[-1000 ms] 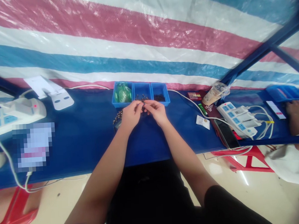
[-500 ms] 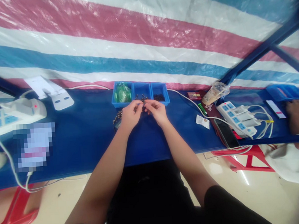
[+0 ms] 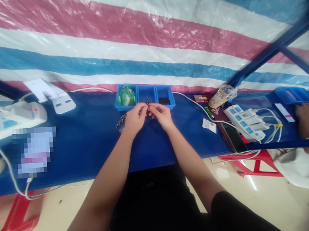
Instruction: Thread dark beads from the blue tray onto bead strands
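My left hand (image 3: 136, 118) and my right hand (image 3: 161, 114) meet fingertip to fingertip in front of a blue three-part tray (image 3: 145, 85). Both are closed in a pinch; whatever sits between the fingertips is too small to make out. Small dark pieces (image 3: 148, 102) show just beyond the fingertips. Beside my left hand, more small brown pieces (image 3: 121, 120) lie in a pile, partly hidden by the wrist. Green plastic-wrapped material (image 3: 127, 96) fills the tray's left compartment. The right compartment holds a heap of tiny black parts (image 3: 164, 100).
On the right are a drink cup (image 3: 221, 96), a small white packet (image 3: 209, 125), a dark phone (image 3: 233, 137) and a power strip (image 3: 244, 123). Another person's hand (image 3: 307, 111) rests farther right. Leftward stand a white stand (image 3: 51, 94), a power strip (image 3: 26, 114) and a blurred-out phone (image 3: 36, 150).
The view has shifted very slightly. Both hands stay pinched together in the same place, with barely any finger movement.
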A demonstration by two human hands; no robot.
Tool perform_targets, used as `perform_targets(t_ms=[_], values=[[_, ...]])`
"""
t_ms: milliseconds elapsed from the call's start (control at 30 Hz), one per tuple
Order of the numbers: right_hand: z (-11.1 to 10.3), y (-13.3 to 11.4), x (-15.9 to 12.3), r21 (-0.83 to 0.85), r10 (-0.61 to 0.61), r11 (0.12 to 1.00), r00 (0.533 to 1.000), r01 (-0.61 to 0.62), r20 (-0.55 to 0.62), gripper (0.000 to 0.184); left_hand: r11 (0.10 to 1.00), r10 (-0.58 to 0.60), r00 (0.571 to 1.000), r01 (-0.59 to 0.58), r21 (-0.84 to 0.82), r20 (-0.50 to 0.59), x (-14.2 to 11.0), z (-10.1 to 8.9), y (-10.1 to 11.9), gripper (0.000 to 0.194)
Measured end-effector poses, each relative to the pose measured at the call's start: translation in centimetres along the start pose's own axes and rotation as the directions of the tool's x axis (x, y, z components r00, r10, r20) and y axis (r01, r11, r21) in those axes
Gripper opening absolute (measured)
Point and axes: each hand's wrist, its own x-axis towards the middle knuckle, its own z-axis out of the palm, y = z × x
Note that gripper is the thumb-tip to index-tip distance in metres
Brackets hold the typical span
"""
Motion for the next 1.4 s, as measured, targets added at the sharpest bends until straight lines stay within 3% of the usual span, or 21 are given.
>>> perform_targets(t_ms=[700,1400], values=[[0.01,0.06,-0.11,-0.087,-0.031,0.996,0.999,0.029,-0.013,0.037,0.999,-0.015,1.0,0.014,-0.052,-0.017,-0.07,0.5,-0.55,0.023],[0.08,-0.05,-0.1,-0.073,-0.031,0.997,0.999,0.031,-0.01,0.038,0.998,-0.008,1.0,0.007,-0.064,-0.012,-0.09,0.58,-0.54,0.023]])
